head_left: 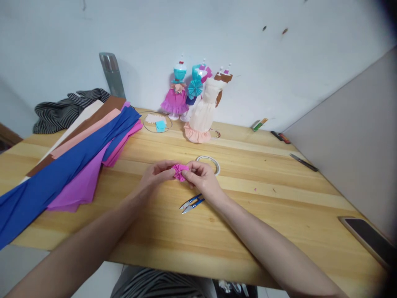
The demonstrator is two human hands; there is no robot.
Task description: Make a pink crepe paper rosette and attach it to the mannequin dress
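At the bottom edge of the frame, striped clothing (158,285) shows below the near edge of the wooden table (158,244). A phone (369,238) lies at the lower right. Just below the centre of the frame, blue-handled snips (192,203) lie on the table with their blades apart, pointing left, the handle end running under the right hand (204,178). Above them, a small pleated pink paper rosette (180,172) is held up between the two hands. The left hand (159,171) grips its left edge between thumb and fingers, and the right hand has its thumb pressed on the front near the middle, fingers curled in behind. A white ring of tape (218,166) lies just beyond the right hand, partly hidden by it.

At the left of the frame, long blue paper (68,171) lies over purple paper (82,178), with peach, brown and cream strips beside it. At the right, a slim dark tool, which looks like a knife (305,162), lies near the wall. Farther off, in the upper middle, stand three small dress forms: one in a purple skirt (175,101), one with a teal rosette (195,87) and one in a long cream dress (201,109). In the upper left, a metal bottle (113,74) stands behind a crumpled striped cloth (66,109)
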